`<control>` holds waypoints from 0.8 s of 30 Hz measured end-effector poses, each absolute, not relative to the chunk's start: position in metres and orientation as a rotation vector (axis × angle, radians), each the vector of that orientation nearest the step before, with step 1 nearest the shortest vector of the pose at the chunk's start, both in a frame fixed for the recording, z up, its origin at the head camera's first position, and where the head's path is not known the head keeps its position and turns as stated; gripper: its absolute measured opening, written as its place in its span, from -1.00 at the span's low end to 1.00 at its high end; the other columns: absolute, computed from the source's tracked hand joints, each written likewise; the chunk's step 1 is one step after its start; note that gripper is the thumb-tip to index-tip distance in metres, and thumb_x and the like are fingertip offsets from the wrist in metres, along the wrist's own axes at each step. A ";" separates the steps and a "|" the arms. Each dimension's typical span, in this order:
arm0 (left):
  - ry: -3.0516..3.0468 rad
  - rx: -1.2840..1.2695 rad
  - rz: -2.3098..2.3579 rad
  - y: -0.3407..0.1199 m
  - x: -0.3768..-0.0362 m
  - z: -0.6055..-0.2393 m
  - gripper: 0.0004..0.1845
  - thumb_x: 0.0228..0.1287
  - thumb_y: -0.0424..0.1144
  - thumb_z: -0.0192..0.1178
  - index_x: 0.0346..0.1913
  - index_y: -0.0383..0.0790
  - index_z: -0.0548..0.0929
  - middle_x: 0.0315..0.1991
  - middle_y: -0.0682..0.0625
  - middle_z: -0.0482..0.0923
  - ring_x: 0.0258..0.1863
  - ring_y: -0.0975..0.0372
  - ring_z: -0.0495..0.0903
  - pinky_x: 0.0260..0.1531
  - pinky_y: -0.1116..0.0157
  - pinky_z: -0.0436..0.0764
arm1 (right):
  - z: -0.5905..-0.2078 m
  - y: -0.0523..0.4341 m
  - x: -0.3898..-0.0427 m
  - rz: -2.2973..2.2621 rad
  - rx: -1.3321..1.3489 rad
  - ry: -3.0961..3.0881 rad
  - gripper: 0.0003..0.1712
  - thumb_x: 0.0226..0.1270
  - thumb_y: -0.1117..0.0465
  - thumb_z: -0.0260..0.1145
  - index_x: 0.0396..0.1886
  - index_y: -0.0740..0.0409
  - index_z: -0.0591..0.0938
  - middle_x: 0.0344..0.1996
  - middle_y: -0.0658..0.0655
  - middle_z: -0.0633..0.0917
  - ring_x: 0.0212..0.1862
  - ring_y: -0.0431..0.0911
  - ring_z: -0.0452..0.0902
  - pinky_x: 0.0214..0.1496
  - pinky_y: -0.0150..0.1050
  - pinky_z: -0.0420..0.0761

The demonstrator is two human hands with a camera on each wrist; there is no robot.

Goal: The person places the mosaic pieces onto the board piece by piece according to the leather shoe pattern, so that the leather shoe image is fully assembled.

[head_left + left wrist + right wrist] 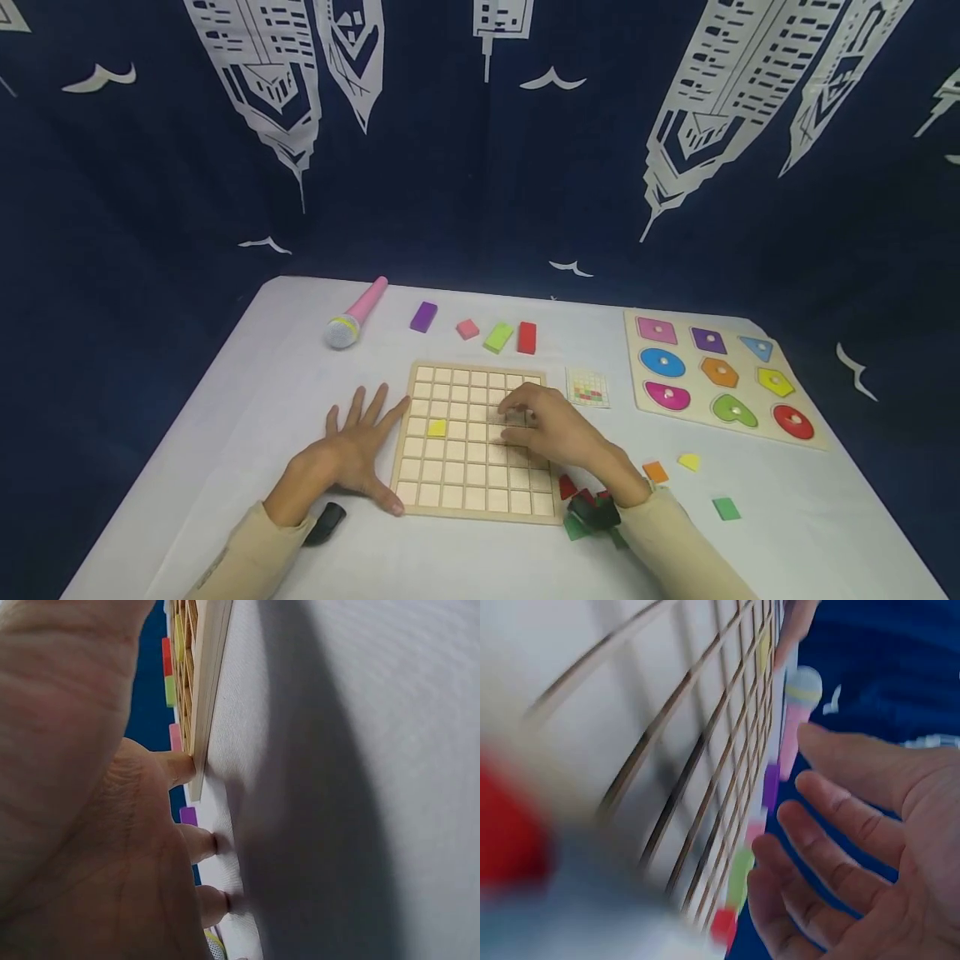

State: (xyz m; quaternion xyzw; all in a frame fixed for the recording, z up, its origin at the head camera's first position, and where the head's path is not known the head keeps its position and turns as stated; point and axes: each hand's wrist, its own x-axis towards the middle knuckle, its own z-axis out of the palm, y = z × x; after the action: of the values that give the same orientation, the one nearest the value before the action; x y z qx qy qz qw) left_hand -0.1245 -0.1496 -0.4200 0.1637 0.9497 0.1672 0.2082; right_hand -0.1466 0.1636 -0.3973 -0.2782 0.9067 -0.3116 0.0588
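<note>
Over the grid board (480,437): we hover our right hand (558,433), fingers loosely curled, holding nothing.
Left edge: our left hand (352,454) lies flat, steadying.
Yellow tile (437,428): leftward of the right hand.

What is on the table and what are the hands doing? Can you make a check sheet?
Surface: white table, covered in cloth.
Job's things: wooden grid board with one yellow tile in it.
Clutter: pink microphone; purple, pink, green and red blocks behind the board; pattern card; shape puzzle; loose tiles to the right.
Grippers: left hand flat on the table, fingers spread, touching the board's edge; right hand over the board, fingers loosely curled, nothing seen held.
Cables: nothing seen.
Surroundings: dark blue curtain with white buildings.
</note>
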 end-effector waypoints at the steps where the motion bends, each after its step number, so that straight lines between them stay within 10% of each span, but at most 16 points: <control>1: 2.641 0.451 0.469 -0.150 -0.124 -0.420 0.63 -0.58 0.36 0.64 0.63 -0.05 -0.11 0.61 -0.33 -0.39 0.56 -0.30 -0.45 0.36 -0.46 -0.32 | -0.398 0.173 -0.145 -0.953 -0.836 2.748 -0.70 0.24 0.21 0.47 -0.05 0.16 0.69 -0.08 0.05 0.71 -0.02 0.02 0.61 0.04 0.00 0.65; 24: 2.625 0.437 0.526 -0.150 -0.123 -0.419 0.64 -0.62 0.33 0.65 0.63 -0.05 -0.09 0.62 -0.31 -0.40 0.56 -0.29 -0.49 0.37 -0.45 -0.35 | -0.411 0.364 -0.110 -0.826 -0.470 2.874 -0.62 0.12 0.09 0.56 -0.03 -0.07 0.71 -0.06 -0.06 0.73 -0.01 -0.10 0.62 0.03 -0.23 0.66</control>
State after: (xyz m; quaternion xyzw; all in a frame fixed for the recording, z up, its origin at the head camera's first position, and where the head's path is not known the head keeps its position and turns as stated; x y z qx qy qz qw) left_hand -0.1230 -0.1505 -0.4194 0.1574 0.9455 0.1895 0.2130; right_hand -0.1103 0.3642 -0.4114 -0.1551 0.9478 -0.2726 0.0572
